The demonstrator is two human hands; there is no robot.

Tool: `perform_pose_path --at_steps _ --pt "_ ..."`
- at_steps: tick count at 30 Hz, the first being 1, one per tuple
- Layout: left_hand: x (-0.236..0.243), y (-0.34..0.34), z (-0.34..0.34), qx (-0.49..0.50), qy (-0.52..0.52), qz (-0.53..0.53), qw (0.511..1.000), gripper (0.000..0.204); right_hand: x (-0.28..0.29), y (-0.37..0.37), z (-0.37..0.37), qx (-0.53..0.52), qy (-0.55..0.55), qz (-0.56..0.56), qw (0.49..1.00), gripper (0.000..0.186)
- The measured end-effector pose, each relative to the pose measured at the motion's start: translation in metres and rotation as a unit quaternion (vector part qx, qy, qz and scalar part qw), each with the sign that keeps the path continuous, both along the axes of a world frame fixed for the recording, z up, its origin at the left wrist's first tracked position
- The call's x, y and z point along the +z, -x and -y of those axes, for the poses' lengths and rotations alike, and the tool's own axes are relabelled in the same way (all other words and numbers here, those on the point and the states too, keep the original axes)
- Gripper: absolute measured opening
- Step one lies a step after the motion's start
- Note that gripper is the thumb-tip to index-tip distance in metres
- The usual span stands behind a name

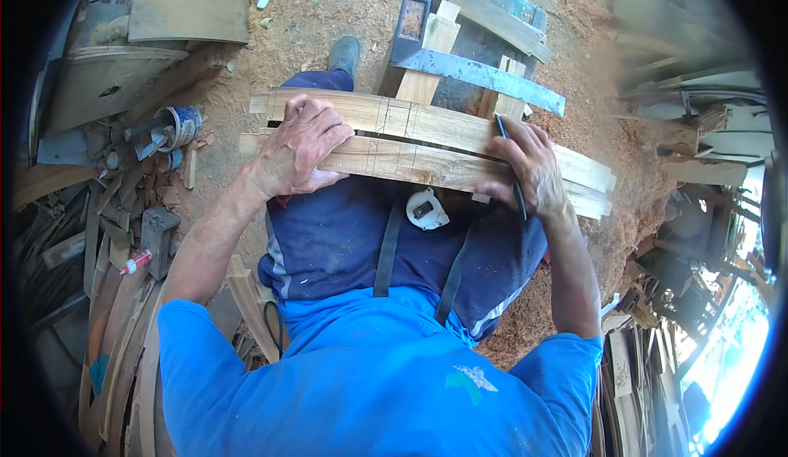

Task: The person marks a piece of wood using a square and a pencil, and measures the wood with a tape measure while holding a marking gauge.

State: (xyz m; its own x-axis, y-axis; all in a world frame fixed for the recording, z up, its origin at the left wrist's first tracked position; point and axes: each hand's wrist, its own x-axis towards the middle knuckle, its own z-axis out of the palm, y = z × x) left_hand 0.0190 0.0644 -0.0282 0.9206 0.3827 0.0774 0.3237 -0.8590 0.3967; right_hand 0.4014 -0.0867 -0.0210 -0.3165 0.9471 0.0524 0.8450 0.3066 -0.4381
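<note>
Two slightly curved wooden pieces lie side by side across my lap, a far strip (460,130) and a near strip (386,158), with a thin dark gap between them. Pencil lines cross both. Near their left end my left hand (304,146) is closed over the pair, thumb on the near side. Toward the right end my right hand (532,168) grips them too, with a thin dark pencil (520,201) held between its fingers. On my lap, just below the wood, rests a white rounded case (428,209) with a dark centre, possibly a tape measure.
Ahead is a low wooden stand (484,13) carrying a dark-framed block (410,28) and a long metal blade (484,78). Paint-stained buckets (182,126) and a red-and-white bottle (136,261) sit left among wood scraps. Lumber piles line both sides; sawdust covers the ground.
</note>
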Motion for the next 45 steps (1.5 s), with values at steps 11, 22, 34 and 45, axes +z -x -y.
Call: perform_pose_path --at_steps 11,22,34,45 --pt "-0.002 -0.029 -0.021 0.008 -0.050 -0.075 0.996 0.114 -0.008 -0.024 0.024 -0.037 -0.001 0.041 0.998 0.093" --pt "-0.011 -0.045 -0.048 -0.004 -0.075 -0.094 0.993 0.120 -0.016 -0.026 0.012 -0.084 -0.043 0.049 0.994 0.089" --pt "-0.014 -0.045 -0.046 0.004 -0.070 -0.066 0.995 0.118 -0.017 -0.017 0.012 -0.087 -0.042 0.031 0.995 0.076" --pt "-0.018 -0.047 -0.043 0.027 -0.067 -0.047 0.996 0.117 -0.014 -0.018 0.015 -0.063 -0.039 0.032 0.997 0.073"
